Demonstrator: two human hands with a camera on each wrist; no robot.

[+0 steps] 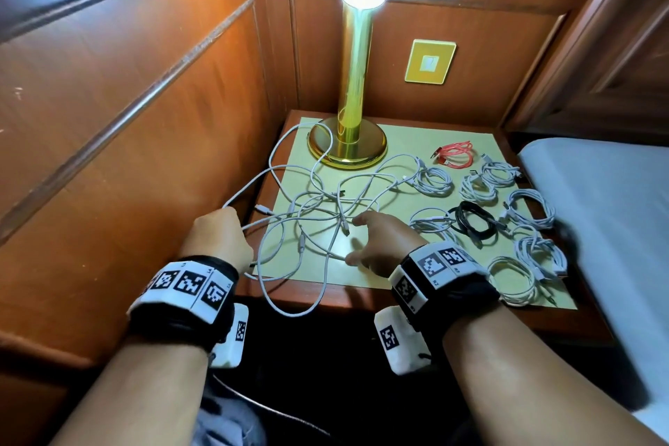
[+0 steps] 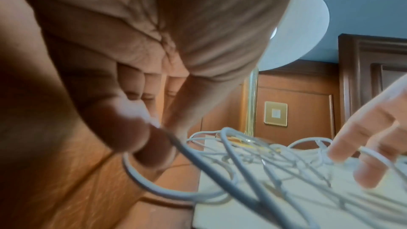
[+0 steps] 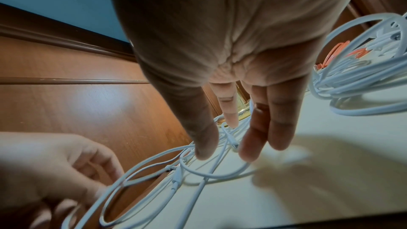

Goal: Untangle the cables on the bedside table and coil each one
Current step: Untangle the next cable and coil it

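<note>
A tangle of white cables (image 1: 318,206) lies on the pale mat (image 1: 452,141) of the bedside table (image 1: 362,297); one loop hangs over the front edge. My left hand (image 1: 231,232) is at the table's left edge, fingers curled round a white strand (image 2: 198,161) of the tangle. In the left wrist view the left hand (image 2: 152,138) pinches that strand. My right hand (image 1: 356,239) hovers over the near side of the tangle with fingers spread and straight. The right wrist view shows the right hand (image 3: 226,152) holding nothing, a cable plug (image 3: 233,143) just below it.
Several coiled white cables (image 1: 432,179), a black coil (image 1: 470,219) and a red coil (image 1: 454,154) lie on the mat's right half. A brass lamp base (image 1: 347,147) stands at the back. Wood panelling (image 1: 144,119) rises on the left, a bed (image 1: 597,192) on the right.
</note>
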